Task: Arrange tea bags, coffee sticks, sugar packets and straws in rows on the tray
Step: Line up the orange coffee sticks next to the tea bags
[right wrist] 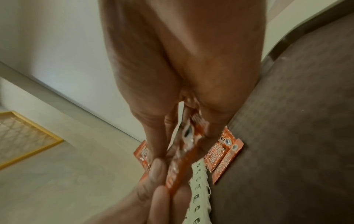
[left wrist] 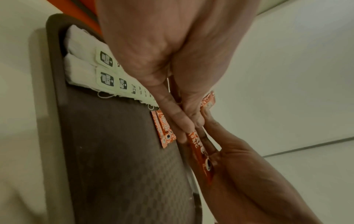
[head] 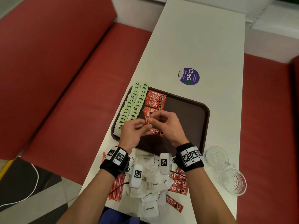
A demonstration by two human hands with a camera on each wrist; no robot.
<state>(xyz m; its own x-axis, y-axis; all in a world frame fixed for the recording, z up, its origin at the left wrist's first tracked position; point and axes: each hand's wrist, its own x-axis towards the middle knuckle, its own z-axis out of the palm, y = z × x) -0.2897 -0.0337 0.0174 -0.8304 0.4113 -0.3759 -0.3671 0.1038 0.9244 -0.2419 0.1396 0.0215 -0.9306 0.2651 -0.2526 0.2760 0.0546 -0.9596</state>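
The white table (head: 202,46) carries a dark brown tray (head: 194,113), whose near edge is hidden behind both wrists. On the tray, beyond and to the left of the left hand (head: 132,135), two rows of green-tagged tea bags (head: 134,104) run along the left rim; the nearest bags are partly covered by that hand. Just beyond both hands lies a row of red Nescafe coffee sticks (head: 155,99), and another laid stick (head: 154,131) peeks out beneath the fingers. The left hand and right hand (head: 166,126) meet over the tray, each pinching the held coffee sticks (head: 146,118); how many are in the grasp is hard to tell. Behind the wrists, off the tray, sit a heap of white sugar packets (head: 150,183), loose coffee sticks (head: 178,188) and red straws (head: 117,188), largely covered by the forearms. Right of the right wrist stand two clear glass dishes (head: 226,170).
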